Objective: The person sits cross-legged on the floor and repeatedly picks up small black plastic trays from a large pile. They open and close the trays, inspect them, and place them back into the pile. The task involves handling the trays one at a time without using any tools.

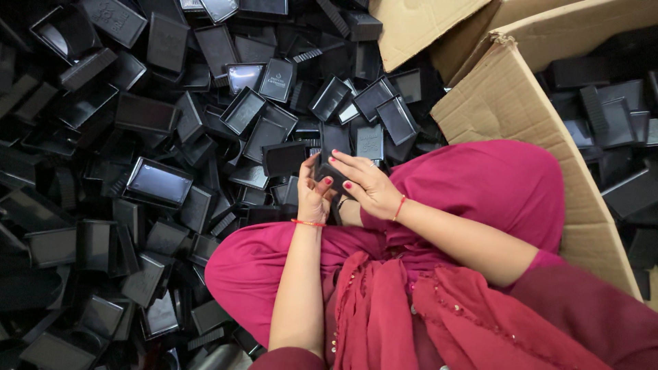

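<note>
- I take the black plastic piece (330, 173) at the middle of my view as my landmark; it sits above the lap, between both hands.
- My left hand (314, 195) wraps its lower left side, fingers curled shut against it, thumb up along its edge.
- My right hand (367, 183) lies over its right side, fingers closed down flat on top, so much of the piece is hidden and I cannot tell its full shape.
- A red thread bracelet (306, 223) circles the left wrist, just below the piece; a second one sits on the right wrist.
- Left of the piece and above it spreads a deep pile of black trays (159, 183), lying at all angles, some open side up, some face down.
- Several trays crowd just above the piece, nearly touching the fingertips.
- To the upper right of the piece stands an open cardboard box (504, 103), its flap leaning toward the knee; more black trays lie inside it.
- Below the piece, magenta clothing (480, 185) covers the lap and knees.
</note>
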Demonstrator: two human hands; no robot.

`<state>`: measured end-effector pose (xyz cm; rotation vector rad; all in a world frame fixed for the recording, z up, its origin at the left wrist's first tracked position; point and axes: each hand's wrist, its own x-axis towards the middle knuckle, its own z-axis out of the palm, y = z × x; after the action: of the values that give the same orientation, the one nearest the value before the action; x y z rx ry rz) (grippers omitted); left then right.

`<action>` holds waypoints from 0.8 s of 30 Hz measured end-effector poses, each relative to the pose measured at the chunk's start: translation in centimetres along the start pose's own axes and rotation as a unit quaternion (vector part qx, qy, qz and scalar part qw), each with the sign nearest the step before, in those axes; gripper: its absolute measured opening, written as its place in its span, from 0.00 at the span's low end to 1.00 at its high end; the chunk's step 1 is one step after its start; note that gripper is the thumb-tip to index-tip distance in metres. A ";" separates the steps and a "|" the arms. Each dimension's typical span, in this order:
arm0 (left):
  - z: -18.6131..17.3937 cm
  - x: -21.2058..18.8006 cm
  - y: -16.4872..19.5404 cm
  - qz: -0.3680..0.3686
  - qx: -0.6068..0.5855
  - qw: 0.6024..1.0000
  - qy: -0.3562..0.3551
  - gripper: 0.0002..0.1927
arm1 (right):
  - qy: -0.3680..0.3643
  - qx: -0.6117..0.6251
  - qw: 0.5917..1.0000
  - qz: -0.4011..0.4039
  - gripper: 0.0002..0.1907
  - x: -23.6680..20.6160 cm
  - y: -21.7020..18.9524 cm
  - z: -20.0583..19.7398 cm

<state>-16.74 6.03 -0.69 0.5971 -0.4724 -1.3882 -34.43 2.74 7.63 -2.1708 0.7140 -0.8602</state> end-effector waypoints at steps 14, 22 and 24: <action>0.4 -0.5 -0.3 0.000 -0.007 1.000 0.022 0.36 | 0.046 0.020 0.998 0.030 0.22 -0.2 -0.7 0.7; 0.6 -0.6 0.6 -0.012 -0.011 1.000 -0.003 0.37 | 0.031 0.012 0.997 0.069 0.22 0.2 -1.9 -0.2; 0.5 -0.5 0.7 -0.018 -0.025 1.000 -0.004 0.37 | 0.021 0.019 0.997 0.070 0.21 0.4 -1.9 -0.7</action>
<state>-16.62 6.55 0.13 0.5619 -0.4337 -1.4334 -34.26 3.29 9.61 -2.0468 0.8531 -0.8408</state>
